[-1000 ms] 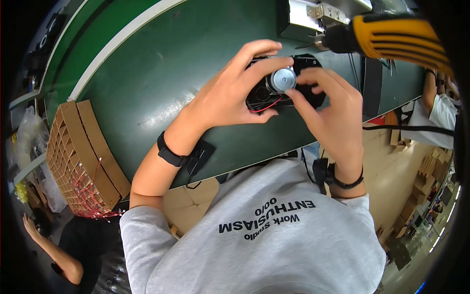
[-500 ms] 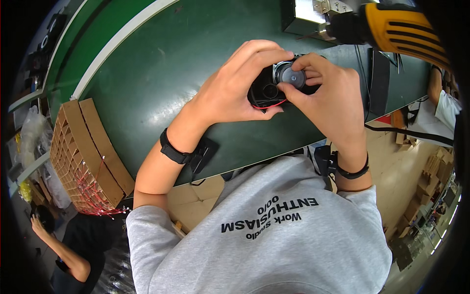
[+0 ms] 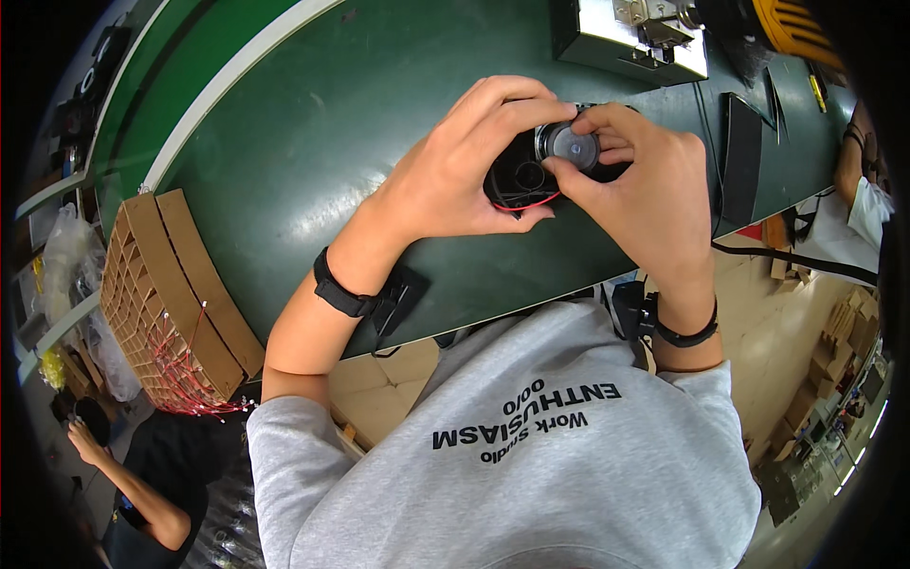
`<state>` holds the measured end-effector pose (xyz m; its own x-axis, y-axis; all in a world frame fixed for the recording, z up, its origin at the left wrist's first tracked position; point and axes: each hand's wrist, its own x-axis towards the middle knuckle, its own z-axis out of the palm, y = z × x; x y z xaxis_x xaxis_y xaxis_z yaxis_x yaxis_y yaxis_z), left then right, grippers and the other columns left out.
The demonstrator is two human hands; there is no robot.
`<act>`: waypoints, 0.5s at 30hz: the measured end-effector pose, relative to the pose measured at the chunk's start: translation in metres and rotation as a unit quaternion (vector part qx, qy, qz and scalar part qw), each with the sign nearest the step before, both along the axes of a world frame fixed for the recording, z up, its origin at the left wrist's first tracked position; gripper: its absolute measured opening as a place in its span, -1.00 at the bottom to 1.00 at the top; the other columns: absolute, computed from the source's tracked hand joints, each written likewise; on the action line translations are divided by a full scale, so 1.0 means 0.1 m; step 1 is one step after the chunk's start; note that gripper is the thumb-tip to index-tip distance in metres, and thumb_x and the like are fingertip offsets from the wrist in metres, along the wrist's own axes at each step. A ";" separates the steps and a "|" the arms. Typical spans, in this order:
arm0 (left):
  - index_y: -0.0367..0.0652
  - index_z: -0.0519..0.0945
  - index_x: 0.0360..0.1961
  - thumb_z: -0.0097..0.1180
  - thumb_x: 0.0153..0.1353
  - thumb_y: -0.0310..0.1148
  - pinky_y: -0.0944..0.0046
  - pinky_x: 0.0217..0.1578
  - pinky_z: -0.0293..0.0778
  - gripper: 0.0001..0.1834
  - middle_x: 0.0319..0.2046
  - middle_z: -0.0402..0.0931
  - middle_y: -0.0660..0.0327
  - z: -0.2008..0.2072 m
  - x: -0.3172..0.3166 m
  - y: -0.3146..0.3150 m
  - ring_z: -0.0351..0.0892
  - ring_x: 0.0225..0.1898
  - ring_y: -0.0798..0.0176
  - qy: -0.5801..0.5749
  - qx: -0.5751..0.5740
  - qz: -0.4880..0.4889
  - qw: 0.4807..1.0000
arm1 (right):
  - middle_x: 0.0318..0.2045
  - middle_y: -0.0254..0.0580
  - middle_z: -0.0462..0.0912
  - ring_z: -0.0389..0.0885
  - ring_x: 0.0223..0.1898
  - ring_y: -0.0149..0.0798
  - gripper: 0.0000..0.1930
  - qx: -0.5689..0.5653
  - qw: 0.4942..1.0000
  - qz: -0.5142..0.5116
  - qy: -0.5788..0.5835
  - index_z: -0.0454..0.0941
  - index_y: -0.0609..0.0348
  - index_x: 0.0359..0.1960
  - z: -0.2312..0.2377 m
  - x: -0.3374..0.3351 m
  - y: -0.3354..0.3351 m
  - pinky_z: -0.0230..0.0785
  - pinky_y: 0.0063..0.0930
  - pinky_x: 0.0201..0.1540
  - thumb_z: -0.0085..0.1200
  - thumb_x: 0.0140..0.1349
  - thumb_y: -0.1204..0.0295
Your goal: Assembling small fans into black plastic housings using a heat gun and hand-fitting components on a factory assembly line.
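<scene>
**Round grey part pinched against a black housing over the desk**

The black housing (image 3: 517, 180) is clasped from its left side by the left hand (image 3: 469, 171), with the fingers laid along its far edge and the thumb set at its near edge. The round grey part (image 3: 574, 149) is pinched at its rim between the thumb and fingers of the right hand (image 3: 654, 194). The two hands are brought close together, and the round grey part is held over the housing's right portion; whether it is fastened there cannot be told. A red wire (image 3: 538, 203) is seen curving along the housing's near side.

The housing is held over the far half of the green desk (image 3: 294, 152); whether it is rested on the surface is hidden by the hands. A metal box (image 3: 684, 71) is placed beyond it at the upper right, near a yellow-and-black power driver (image 3: 794, 30), which is partly cut off by the dark rim of the view. A flat black panel (image 3: 742, 161) is laid to the right of the hands.

At the left, red wires (image 3: 180, 365) are draped over a divided cardboard box (image 3: 201, 284). A black strap (image 3: 343, 289) is worn on the left wrist, and another person's forearm (image 3: 142, 495) is seen at the lower left.
</scene>
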<state>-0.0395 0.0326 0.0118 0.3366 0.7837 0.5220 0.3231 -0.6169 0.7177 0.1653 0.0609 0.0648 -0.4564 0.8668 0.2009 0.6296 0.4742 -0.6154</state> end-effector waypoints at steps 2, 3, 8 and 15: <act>-0.11 0.61 0.07 0.56 -0.29 -0.38 0.05 0.07 0.53 -0.26 0.08 0.48 0.02 0.02 0.01 -0.01 0.52 0.08 -0.07 0.012 -0.009 0.006 1.000 | -0.54 0.00 0.65 0.68 -0.54 -0.11 -0.67 -0.012 1.000 -0.001 0.006 0.64 0.27 -0.30 0.00 0.00 -0.02 0.51 -0.36 -0.45 0.44 -0.10 0.41; -0.11 0.61 0.07 0.56 -0.29 -0.38 0.05 0.07 0.53 -0.26 0.08 0.48 0.02 0.02 0.00 0.00 0.52 0.08 -0.07 0.011 -0.008 0.005 1.000 | -0.52 0.01 0.66 0.69 -0.52 -0.10 -0.68 -0.021 1.000 -0.003 0.013 0.65 0.28 -0.30 0.00 -0.01 -0.02 0.52 -0.35 -0.44 0.44 -0.09 0.41; 0.03 0.71 -0.08 0.54 -0.27 -0.36 -0.01 0.12 0.49 -0.42 0.12 0.46 0.02 0.05 -0.01 -0.06 0.49 0.13 -0.11 0.081 -0.017 0.015 0.996 | -0.36 -0.06 0.73 0.73 -0.36 -0.23 -0.71 -0.053 0.998 -0.001 0.024 0.67 0.32 -0.24 0.16 0.05 -0.05 0.56 -0.44 -0.31 0.41 -0.01 0.48; 0.00 0.70 -0.07 0.54 -0.21 -0.26 -0.06 0.18 0.37 -0.45 0.06 0.59 0.21 0.13 0.03 -0.03 0.50 0.21 0.02 0.151 0.077 0.017 0.985 | -0.35 -0.10 0.61 0.51 -0.31 -0.40 -0.81 0.195 0.924 -0.126 0.302 0.57 0.40 -0.24 0.76 0.36 0.31 0.36 -0.52 -0.14 0.07 0.35 0.45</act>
